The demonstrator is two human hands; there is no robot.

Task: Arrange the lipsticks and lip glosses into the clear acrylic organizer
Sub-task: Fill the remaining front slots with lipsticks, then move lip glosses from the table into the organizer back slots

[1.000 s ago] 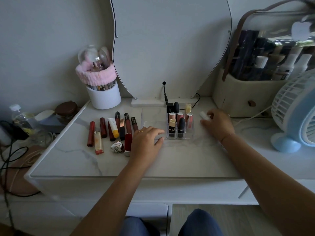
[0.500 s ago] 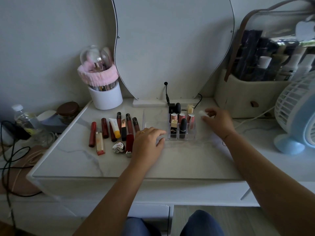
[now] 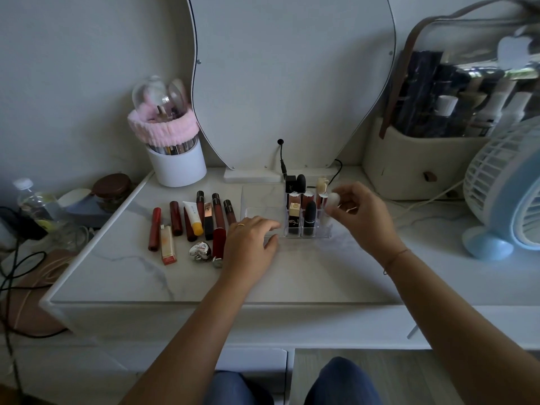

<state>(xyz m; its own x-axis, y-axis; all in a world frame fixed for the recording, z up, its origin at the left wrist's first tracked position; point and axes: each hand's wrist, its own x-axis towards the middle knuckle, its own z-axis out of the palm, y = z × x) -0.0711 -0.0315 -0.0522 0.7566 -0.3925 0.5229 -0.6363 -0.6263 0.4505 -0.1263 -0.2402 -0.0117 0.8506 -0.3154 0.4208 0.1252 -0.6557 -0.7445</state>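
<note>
- Presently mid-placement: right hand poised just right of the clear acrylic organizer, fingers pinched shut on a small white tube, apparently a lip product, held over the organizer's right-hand column.
- Next, by judgement: lowering that tube upright into a free front-right slot, keeping clear of the neighbouring caps.
- Left hand flat on the bench at the organizer's left edge, fingers spread loosely and holding nothing; seemingly steadying the organizer's empty left part.
- Inside the organizer: black square lipstick and black rounded lipstick at the back, a cream-capped tube beside them; gold-cased lipstick and black bullet lipstick in front; middle row hard to identify.
- Left of the organizer, well outside it: row of lip glosses and lipsticks lying flat, including a yellow-capped tube and a silver heart-shaped case.
- Much sorting left, by that count.
</note>
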